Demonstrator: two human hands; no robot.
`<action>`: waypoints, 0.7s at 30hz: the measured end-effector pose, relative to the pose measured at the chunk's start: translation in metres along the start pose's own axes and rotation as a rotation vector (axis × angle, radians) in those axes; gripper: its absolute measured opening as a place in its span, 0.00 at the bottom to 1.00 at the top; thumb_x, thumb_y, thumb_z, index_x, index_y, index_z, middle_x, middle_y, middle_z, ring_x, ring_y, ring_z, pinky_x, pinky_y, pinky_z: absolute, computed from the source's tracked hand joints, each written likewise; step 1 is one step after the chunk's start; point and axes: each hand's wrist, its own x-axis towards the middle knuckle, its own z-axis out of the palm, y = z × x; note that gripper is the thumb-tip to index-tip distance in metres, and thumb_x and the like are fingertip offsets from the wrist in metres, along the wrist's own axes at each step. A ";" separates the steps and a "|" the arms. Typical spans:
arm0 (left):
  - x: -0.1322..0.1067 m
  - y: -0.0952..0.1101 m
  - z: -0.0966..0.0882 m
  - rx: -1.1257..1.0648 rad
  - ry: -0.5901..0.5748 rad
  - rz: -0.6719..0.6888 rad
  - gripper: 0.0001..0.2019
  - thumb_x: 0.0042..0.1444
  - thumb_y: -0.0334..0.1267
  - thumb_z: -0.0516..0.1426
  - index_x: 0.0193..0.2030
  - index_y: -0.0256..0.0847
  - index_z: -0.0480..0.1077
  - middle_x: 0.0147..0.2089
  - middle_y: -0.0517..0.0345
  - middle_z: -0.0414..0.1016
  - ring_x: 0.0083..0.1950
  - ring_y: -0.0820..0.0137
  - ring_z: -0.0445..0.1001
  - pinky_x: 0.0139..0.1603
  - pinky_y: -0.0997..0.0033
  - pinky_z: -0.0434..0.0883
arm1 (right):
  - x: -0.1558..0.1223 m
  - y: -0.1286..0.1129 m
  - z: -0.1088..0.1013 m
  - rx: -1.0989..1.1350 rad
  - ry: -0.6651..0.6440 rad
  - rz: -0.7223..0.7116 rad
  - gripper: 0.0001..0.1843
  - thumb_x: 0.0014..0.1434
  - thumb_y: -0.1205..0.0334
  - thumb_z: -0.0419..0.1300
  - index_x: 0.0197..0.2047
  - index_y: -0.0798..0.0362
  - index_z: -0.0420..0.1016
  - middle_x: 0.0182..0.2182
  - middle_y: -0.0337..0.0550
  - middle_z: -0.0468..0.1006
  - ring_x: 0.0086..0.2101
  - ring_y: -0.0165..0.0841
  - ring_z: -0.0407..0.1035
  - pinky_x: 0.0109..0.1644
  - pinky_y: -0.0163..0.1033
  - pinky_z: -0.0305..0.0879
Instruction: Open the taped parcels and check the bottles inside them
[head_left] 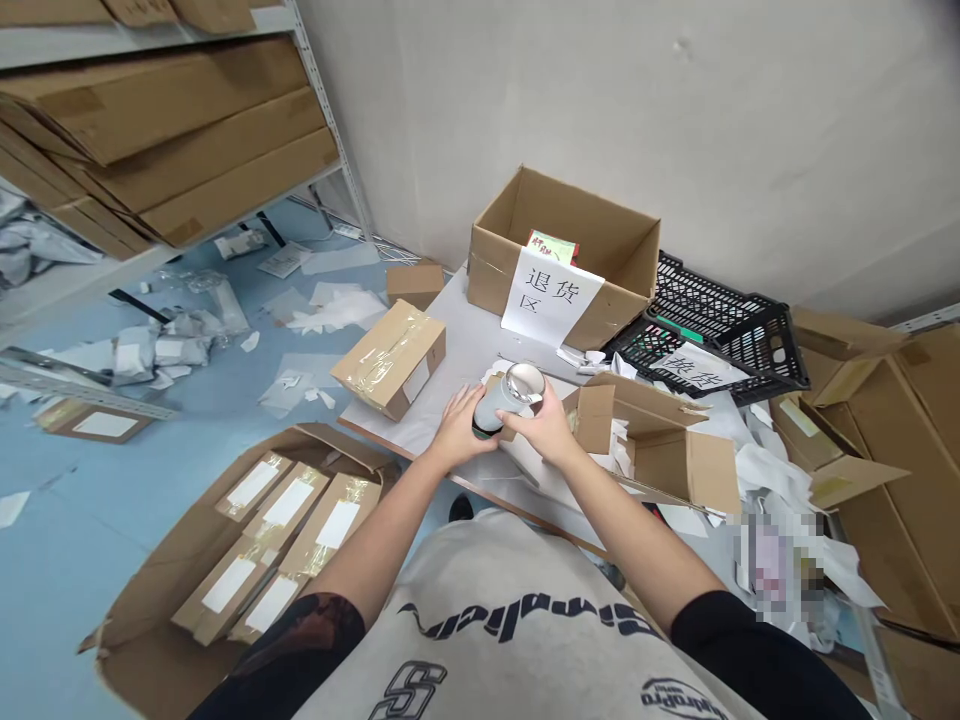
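Observation:
A light grey tumbler [493,408] with a shiny silvery top and a dark base is held between both hands over the table [457,320]. My left hand [461,430] wraps round its left side, near the base. From the right, my right hand [546,425] grips it close to the top, with the thumb across the front. An open carton [660,460] with white paper inside lies just right of the hands. To the left sits a taped carton [394,357] with a white label.
At the back stands a large carton [495,265] bearing a paper sign. Beside it is a black plastic crate [765,345]. A large floor carton [142,590] holds several labelled boxes. Shelving [330,110] stands left; loose packaging litters the floor, and more cartons [900,460] are at right.

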 end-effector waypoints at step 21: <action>-0.004 -0.007 0.009 -0.104 0.018 0.012 0.46 0.40 0.37 0.65 0.68 0.41 0.54 0.68 0.46 0.60 0.69 0.52 0.59 0.69 0.50 0.59 | 0.005 0.037 0.001 -0.616 -0.428 -0.046 0.33 0.50 0.60 0.67 0.60 0.52 0.68 0.45 0.48 0.70 0.49 0.41 0.64 0.57 0.49 0.61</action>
